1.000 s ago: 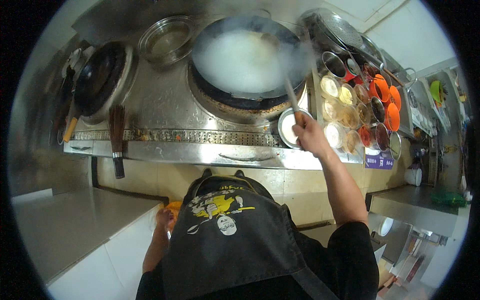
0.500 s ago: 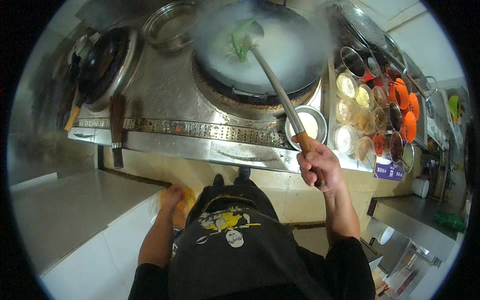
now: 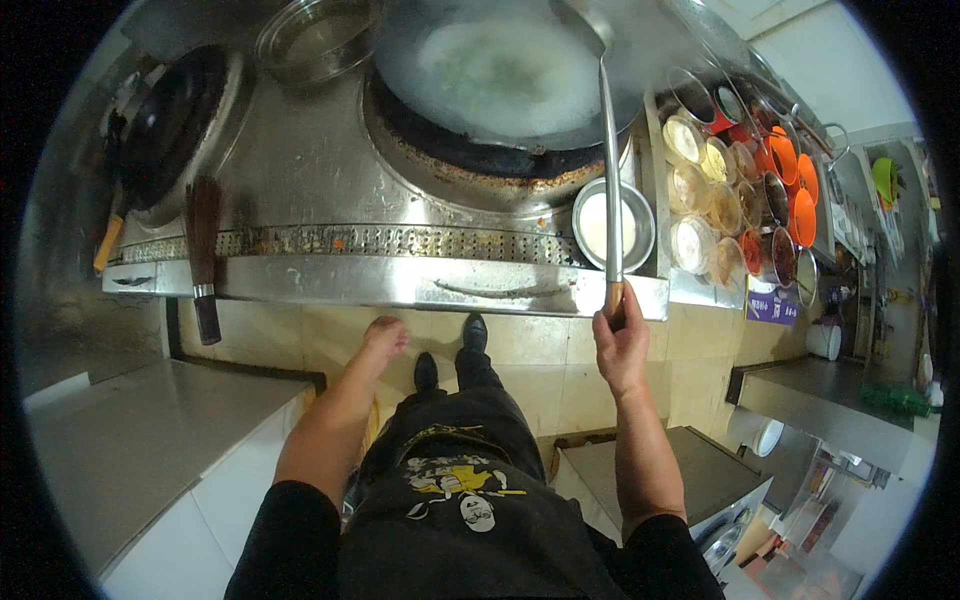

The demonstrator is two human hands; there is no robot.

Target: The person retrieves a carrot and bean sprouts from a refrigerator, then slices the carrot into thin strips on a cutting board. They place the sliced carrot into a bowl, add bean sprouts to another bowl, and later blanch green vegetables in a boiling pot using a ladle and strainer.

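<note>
A long-handled ladle (image 3: 610, 150) is in my right hand (image 3: 625, 347), whose fingers are wrapped around its wooden grip. The ladle's bowl end is at the far right rim of a large black wok (image 3: 440, 125). Steam veils pale, cloudy liquid in the wok, and a blurred patch of greens (image 3: 480, 82) shows through it. Beneath the ladle's shaft stands a small metal bowl (image 3: 645, 232) with something whitish inside. My left hand (image 3: 385, 338) hangs in front of the stove's edge, fingers curled into a loose fist, nothing visible in it.
Several seasoning tubs (image 3: 692, 245) and orange containers (image 3: 802, 215) crowd the right side. A second wok (image 3: 170, 130) and a brush (image 3: 203, 250) are on the left, near a metal pan (image 3: 320, 40). Steel counters (image 3: 180, 430) flank me below.
My right hand has drawn the ladle out of the liquid toward the wok's right rim. The greens have gone from the ladle into the wok. My left hand has moved forward.
</note>
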